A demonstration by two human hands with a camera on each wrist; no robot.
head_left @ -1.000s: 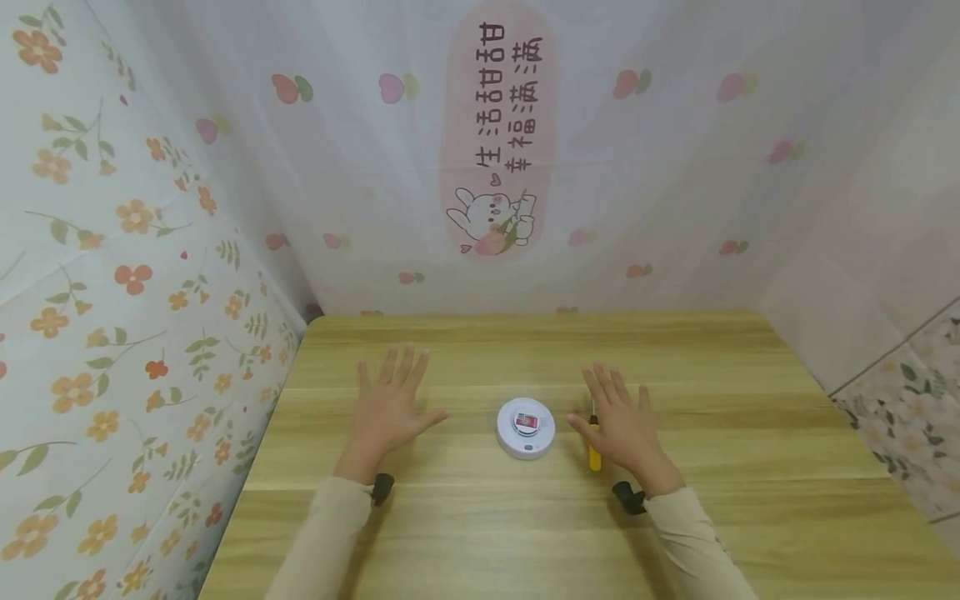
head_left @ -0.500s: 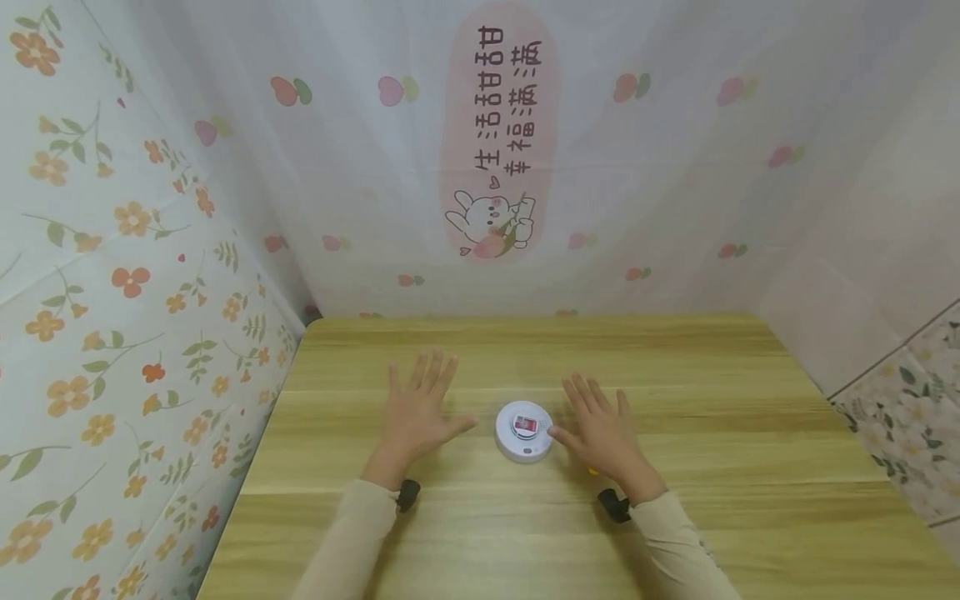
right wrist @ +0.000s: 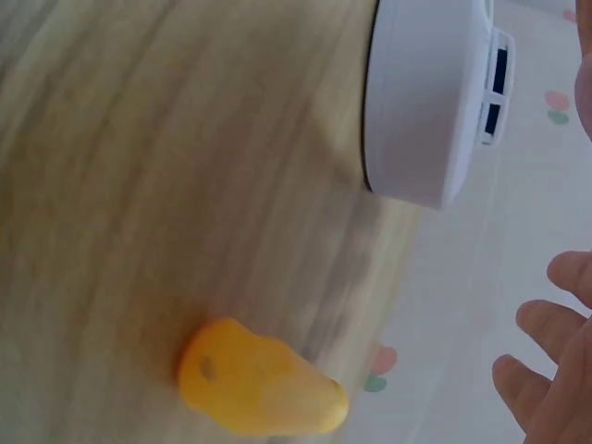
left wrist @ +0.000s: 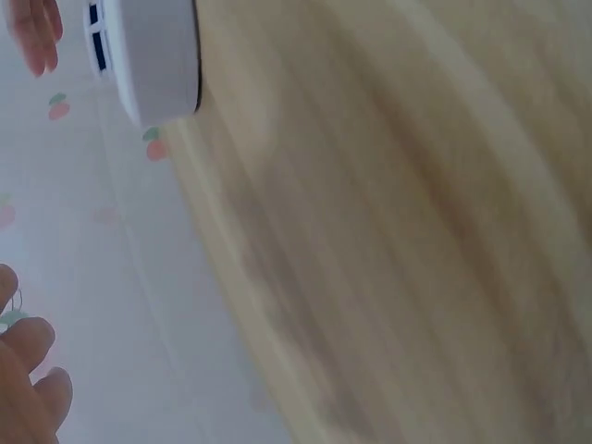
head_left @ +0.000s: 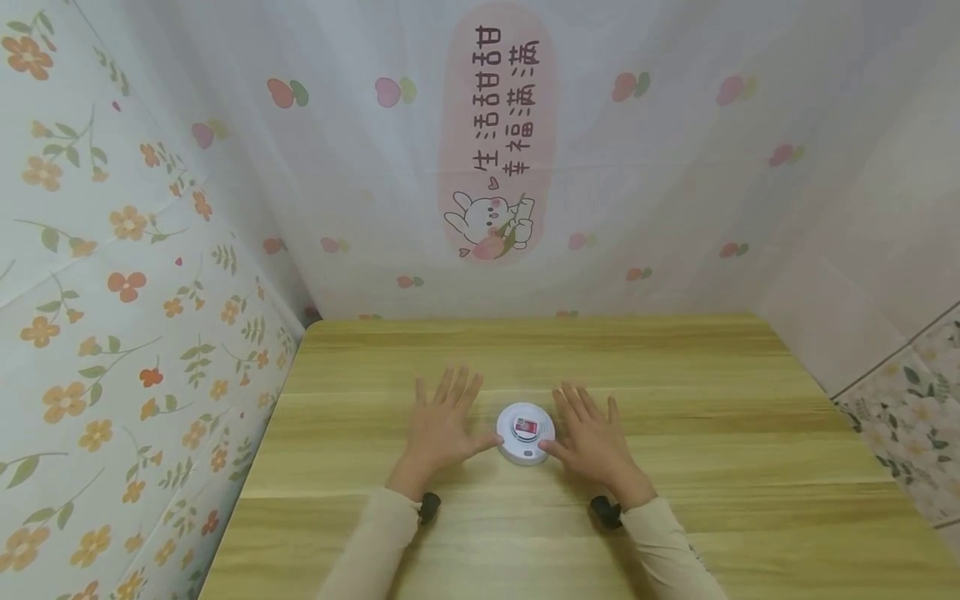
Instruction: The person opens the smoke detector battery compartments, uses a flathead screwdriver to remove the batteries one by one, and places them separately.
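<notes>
A round white smoke detector (head_left: 525,455) with a red-and-white label at its centre lies on the table between the two hands. The left hand (head_left: 441,427) is spread on its left, thumb tip right at the rim. On the other side is the right hand (head_left: 597,435), fingers also spread, its thumb overlapping the rim. Both wrist views show the side of the detector resting on the wood, with dark slots in its raised middle. A screwdriver's yellow handle (right wrist: 259,381) lies below the right hand in the right wrist view; in the head view that hand hides it.
The wood-grain table (head_left: 525,542) meets a white curtain (head_left: 337,183) with printed hearts, a rabbit and lettering at the back. A flowered cloth (head_left: 135,333) hangs along the left. Dark wrist cameras (head_left: 604,512) sit under both wrists.
Both hands have moved inward, the left hand to the right and the right hand to the left, until their thumbs meet the detector's edges. The right hand now covers the screwdriver in the head view.
</notes>
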